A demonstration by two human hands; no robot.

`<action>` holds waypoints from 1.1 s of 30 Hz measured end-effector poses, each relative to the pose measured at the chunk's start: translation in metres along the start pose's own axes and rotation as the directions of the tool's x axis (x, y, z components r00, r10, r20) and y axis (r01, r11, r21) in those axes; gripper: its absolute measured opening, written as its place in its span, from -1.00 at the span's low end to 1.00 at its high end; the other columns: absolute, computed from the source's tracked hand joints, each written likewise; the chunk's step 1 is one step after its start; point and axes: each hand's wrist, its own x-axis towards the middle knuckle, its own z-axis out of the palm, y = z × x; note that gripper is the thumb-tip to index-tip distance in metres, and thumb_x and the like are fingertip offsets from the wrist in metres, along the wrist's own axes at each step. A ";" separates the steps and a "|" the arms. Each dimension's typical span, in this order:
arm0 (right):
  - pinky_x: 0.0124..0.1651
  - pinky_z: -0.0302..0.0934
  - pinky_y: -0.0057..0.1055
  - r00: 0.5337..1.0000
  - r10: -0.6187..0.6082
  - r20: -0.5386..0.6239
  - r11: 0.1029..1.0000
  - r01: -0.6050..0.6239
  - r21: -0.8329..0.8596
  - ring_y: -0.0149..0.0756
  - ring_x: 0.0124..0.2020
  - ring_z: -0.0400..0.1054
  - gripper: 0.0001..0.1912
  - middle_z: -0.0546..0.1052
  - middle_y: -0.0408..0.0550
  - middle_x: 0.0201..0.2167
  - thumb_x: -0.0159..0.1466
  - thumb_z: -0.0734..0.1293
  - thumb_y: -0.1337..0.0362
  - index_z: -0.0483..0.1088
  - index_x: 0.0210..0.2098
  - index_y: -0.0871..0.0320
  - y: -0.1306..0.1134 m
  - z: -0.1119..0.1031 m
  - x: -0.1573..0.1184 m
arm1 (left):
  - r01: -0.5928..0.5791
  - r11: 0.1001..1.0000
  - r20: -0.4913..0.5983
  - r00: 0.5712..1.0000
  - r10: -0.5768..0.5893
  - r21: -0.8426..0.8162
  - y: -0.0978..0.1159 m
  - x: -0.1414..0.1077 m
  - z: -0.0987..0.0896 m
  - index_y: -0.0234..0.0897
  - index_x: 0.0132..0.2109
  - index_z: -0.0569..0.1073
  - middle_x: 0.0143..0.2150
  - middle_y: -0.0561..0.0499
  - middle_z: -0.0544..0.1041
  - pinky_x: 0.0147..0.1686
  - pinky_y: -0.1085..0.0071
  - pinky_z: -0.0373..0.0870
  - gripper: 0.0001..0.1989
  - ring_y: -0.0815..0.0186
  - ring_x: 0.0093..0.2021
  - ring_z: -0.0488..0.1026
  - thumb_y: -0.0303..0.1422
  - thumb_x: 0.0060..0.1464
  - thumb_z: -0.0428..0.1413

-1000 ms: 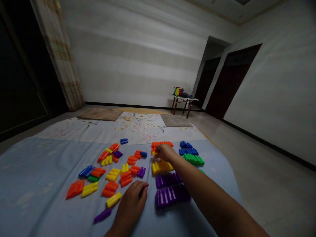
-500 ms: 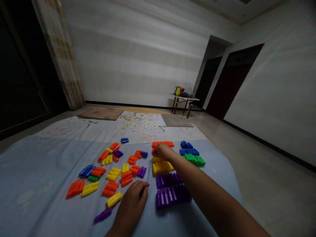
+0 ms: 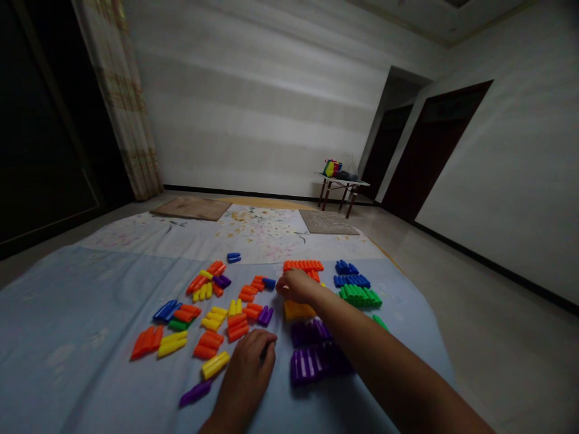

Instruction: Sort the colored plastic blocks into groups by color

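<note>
Your left hand (image 3: 248, 360) rests palm down on the blue part of the cloth (image 3: 108, 386), its fingers loosely curled and its thumb slightly apart, with nothing visible in its grasp. The yellow pieces (image 3: 216, 365) lie just beside it, and the purple piece (image 3: 195, 393) is near its wrist.

Your right hand (image 3: 294, 284) reaches over the sorted rows with its fingers bent downward. The view is dim and the fingertips are hidden, so you cannot tell how far they are closed or whether they hold a piece. The blue piece (image 3: 268, 283) is just beside those fingers, at the end of an orange group.

The orange row (image 3: 303, 265) lies beyond your right hand, the yellow row (image 3: 298, 311) on its near side, and the purple rows (image 3: 305, 366) nearer you. The blue rows (image 3: 351, 281) and green row (image 3: 360, 296) lie to the right.
</note>
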 end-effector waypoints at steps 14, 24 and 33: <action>-0.12 0.26 -0.14 0.953 -0.181 0.241 0.970 0.214 -0.119 -0.11 -0.15 0.42 -0.77 0.52 0.13 -0.17 0.20 0.18 0.29 0.42 -0.24 0.20 -0.068 0.000 -0.001 | -0.027 0.998 0.000 1.000 0.027 0.052 -0.007 0.000 0.004 -0.23 -0.22 0.44 -0.17 -0.07 0.50 -0.06 0.25 0.35 -0.78 0.24 -0.12 0.42 -0.40 0.09 -0.09; -0.20 0.24 -0.39 0.979 -0.101 0.179 0.995 0.095 0.043 -0.21 -0.18 0.43 -0.70 0.54 0.04 -0.17 0.20 0.14 0.32 0.46 -0.19 0.15 -0.056 -0.002 0.003 | -0.022 0.999 -0.003 1.000 0.022 0.042 -0.001 -0.001 0.000 -0.25 -0.24 0.44 -0.20 -0.09 0.50 -0.08 0.25 0.35 -0.77 0.24 -0.13 0.42 -0.39 0.10 -0.11; -0.03 0.18 -0.49 0.977 0.097 -0.188 0.963 -0.045 0.265 -0.33 -0.08 0.38 -0.61 0.52 -0.02 -0.10 0.14 0.14 0.45 0.45 -0.10 0.20 0.013 -0.035 -0.026 | -0.064 0.997 0.018 0.998 0.063 0.043 0.001 -0.002 -0.002 -0.23 -0.22 0.46 -0.22 -0.06 0.51 -0.07 0.22 0.35 -0.78 0.26 -0.17 0.43 -0.40 0.07 -0.07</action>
